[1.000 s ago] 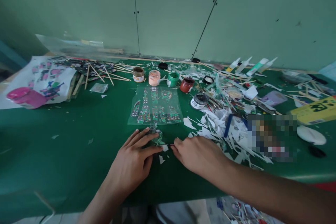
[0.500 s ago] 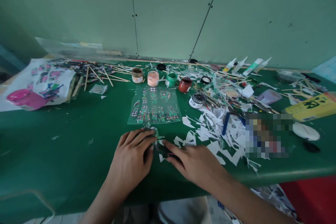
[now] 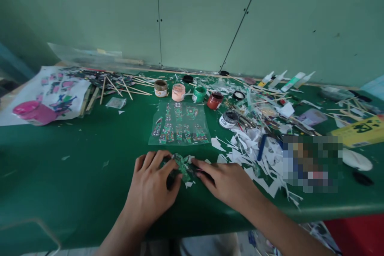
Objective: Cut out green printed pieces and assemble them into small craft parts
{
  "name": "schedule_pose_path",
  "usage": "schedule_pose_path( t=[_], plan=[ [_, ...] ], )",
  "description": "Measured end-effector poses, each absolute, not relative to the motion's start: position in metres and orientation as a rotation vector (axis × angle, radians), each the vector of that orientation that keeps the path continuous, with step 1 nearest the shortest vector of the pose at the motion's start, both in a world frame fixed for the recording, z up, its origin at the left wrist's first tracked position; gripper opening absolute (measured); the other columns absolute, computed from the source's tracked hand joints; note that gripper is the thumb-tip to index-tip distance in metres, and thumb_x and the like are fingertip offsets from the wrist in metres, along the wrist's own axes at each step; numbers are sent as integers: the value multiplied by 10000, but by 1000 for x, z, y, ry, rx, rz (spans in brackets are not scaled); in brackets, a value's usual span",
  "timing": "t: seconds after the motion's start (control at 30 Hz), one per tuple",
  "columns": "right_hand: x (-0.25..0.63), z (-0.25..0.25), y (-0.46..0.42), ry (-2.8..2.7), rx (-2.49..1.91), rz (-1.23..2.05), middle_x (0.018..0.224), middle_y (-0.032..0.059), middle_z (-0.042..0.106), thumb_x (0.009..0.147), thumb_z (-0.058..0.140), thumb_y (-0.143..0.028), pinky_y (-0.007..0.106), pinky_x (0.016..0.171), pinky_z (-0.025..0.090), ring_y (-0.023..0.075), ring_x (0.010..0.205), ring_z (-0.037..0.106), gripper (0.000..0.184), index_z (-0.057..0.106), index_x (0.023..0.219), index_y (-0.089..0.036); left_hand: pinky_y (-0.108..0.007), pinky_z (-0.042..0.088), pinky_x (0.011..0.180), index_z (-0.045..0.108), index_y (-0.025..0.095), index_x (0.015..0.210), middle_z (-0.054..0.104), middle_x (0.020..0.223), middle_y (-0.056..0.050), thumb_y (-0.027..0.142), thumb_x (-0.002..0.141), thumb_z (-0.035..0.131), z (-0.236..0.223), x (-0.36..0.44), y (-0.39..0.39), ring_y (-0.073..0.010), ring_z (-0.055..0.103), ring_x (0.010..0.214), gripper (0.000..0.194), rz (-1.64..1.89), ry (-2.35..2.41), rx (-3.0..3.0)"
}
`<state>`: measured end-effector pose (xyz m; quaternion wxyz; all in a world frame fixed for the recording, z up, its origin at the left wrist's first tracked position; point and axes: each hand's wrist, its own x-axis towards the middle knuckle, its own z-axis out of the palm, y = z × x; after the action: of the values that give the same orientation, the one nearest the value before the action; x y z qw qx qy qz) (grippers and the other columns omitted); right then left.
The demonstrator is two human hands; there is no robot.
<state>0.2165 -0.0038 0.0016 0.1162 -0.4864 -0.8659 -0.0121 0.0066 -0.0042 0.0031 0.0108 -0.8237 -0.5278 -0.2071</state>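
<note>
Two hands, lower centre | left hand [image 3: 151, 186]: fingers pinching green cut-out [image 3: 181, 164] | right hand [image 3: 226, 182]: fingertips gripping same cut-out | clear sticker sheet [image 3: 179, 123] above, apart | green table [image 3: 90, 160]

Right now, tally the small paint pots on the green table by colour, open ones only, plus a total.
Brown-lidless small paint pot: 1
Pale pink small paint pot: 1
Green small paint pot: 1
Dark red small paint pot: 1
White-walled small pot of dark paint: 1
Total: 5
</note>
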Motion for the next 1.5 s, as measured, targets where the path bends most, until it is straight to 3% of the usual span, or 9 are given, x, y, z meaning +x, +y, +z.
schedule_pose_path(
  t=[0.17,0.43,0.6,0.8,0.93,1.03,1.5],
  plan=[
    [220,2,-4,-2529,-1495,-153,540,-17,640,940,401,-306,276,426,170,129,407,548,338,666,1149,-286,-522,374,932,633,227,853,599,1213,-69,216,824,547,3,6,-3,-302,514,1103,92,-659,-1621,-2580],
    [214,0,-5,-2596,-1439,-153,579,-16,664,933,426,-321,295,440,181,141,419,558,375,588,1266,-270,-539,299,995,652,300,1058,691,1126,7,176,881,498,2,5,-4,-251,567,1034,265,-682,-1496,-2703],
    [219,-1,-3,-2579,-1506,-268,538,-4,648,944,404,-324,296,438,143,151,400,557,354,616,1220,-259,-546,299,996,677,316,1002,700,1113,32,159,863,507,2,3,-4,-251,574,1033,270,-718,-1525,-2704],
    [220,7,-1,-2462,-1714,-138,568,3,658,933,417,-351,267,428,162,163,437,588,317,586,1154,-199,-488,372,923,696,322,929,701,1056,32,229,881,520,4,2,-3,-233,577,988,205,-732,-1570,-2708],
    [203,10,-4,-2355,-1805,-32,693,19,682,938,372,-229,255,425,203,143,485,612,196,553,987,-173,-471,394,851,665,304,1095,671,1070,-21,245,883,521,1,4,-4,-245,560,946,263,-658,-1537,-2680],
    [193,8,-4,-2422,-1801,-36,658,-3,662,934,384,-221,265,421,165,138,464,592,167,546,967,-195,-468,398,843,617,292,1206,640,1102,-48,226,877,507,-1,6,-4,-252,543,959,353,-602,-1510,-2683],
    [186,5,-4,-2453,-1802,-74,598,12,653,909,385,-221,292,435,111,141,442,580,202,587,901,-211,-460,407,818,622,301,1216,642,1075,-50,204,863,501,0,6,-4,-253,538,930,385,-600,-1500,-2680]
  ],
)
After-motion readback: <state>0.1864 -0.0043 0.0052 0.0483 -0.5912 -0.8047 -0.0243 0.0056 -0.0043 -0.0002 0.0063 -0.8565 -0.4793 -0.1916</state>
